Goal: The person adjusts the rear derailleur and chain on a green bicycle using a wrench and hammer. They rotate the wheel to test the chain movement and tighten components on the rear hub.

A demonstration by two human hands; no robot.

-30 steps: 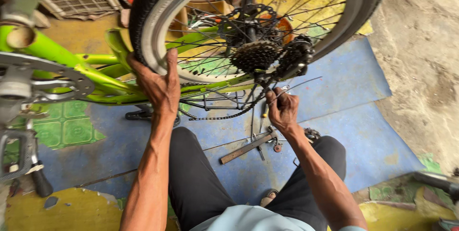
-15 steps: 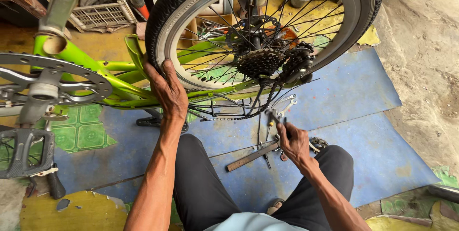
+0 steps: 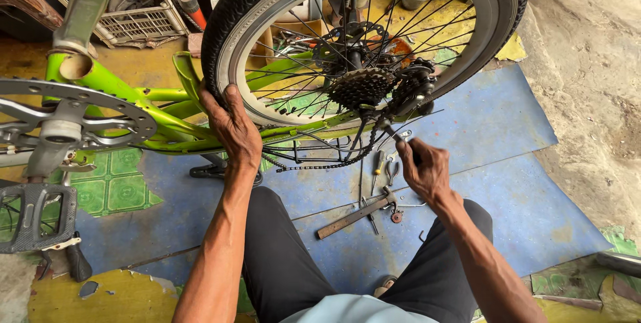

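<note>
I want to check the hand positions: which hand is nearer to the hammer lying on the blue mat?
Right. The right hand holds a small tool just above the hammer, a short way up and right of its head. The left hand grips the tyre, farther to the left.

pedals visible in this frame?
1: a black pedal at far left, on the crank below the chainring. The opposite pedal may be hidden behind the green frame.
</note>
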